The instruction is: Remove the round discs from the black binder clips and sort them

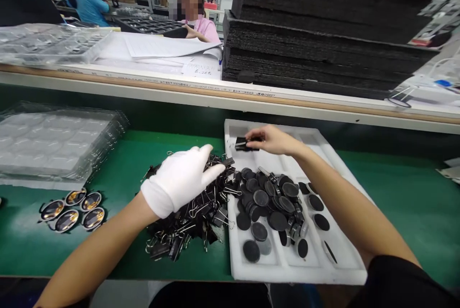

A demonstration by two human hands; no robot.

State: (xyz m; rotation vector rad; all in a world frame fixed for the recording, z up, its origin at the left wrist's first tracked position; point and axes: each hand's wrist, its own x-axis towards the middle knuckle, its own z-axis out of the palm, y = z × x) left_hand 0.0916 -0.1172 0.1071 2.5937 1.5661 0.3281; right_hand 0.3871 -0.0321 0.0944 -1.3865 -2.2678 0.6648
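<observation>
My left hand (183,174), in a white glove, is over a heap of black binder clips (212,202) with silver wire handles. Its thumb and forefinger are spread apart, and one clip lies by the thumb tip. My right hand (273,139), bare, pinches a black binder clip (241,144) above the far left part of a white foam tray (298,277). Its fingertips partly cover that clip. Many round black discs (260,198), some with clear edges, are piled in the tray below my right hand.
Several round parts with silver rims (67,220) lie at left, before stacked clear plastic trays (53,145). A shelf (201,90) runs across the back, bearing papers (161,47) and a tall stack of black foam (316,54). Beyond it, a person in pink (210,28) holds a black tray.
</observation>
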